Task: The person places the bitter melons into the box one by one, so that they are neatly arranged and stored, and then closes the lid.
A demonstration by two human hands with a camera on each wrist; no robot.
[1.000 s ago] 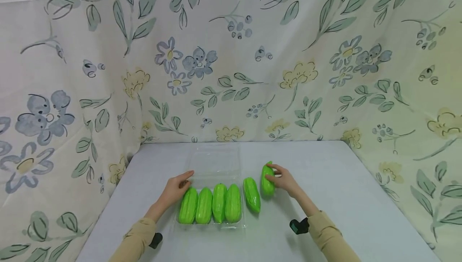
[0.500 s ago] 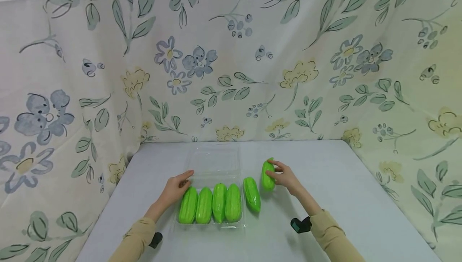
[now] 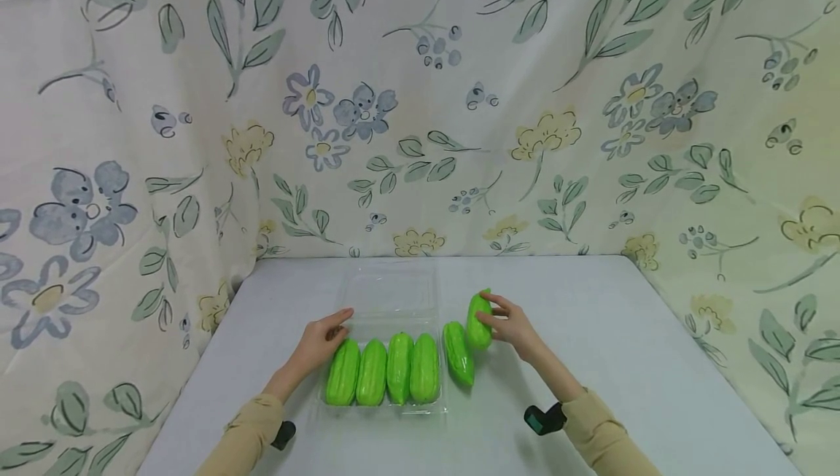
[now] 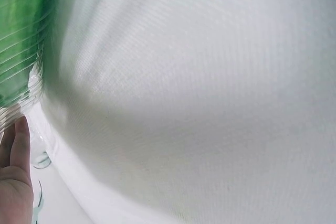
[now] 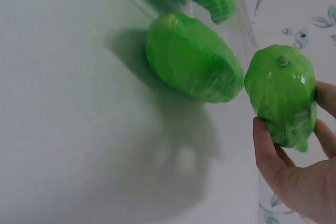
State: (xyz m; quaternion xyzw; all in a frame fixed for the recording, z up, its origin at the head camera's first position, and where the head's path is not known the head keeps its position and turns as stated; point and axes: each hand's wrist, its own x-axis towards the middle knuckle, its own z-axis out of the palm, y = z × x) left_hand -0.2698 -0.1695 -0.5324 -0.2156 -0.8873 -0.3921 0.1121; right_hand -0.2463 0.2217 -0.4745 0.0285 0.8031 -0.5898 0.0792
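In the head view, my right hand (image 3: pixel 513 326) holds a green ribbed gourd (image 3: pixel 480 321) between thumb and fingers. The right wrist view shows the held gourd (image 5: pixel 281 90) above the table, its stem end facing the camera. Just left of it lies a loose green gourd (image 3: pixel 458 354). Farther left, several gourds (image 3: pixel 399 368) lie side by side in a clear plastic clamshell box (image 3: pixel 426 410). My left hand (image 3: pixel 319 342) rests at the box's back left corner; in the left wrist view, its fairly straight fingers (image 4: pixel 21 142) touch the clear wall.
The box's clear lid (image 3: pixel 390 292) lies folded back behind it on the white table (image 3: pixel 564 301). A floral curtain (image 3: pixel 420 170) hangs behind the table and along both sides. Dark wrist cameras (image 3: pixel 545 419) sit by the sleeves.
My right hand has raised the gourd slightly away from me, then carried it left toward the loose gourd. The left hand, the box and the other gourds have stayed in place.
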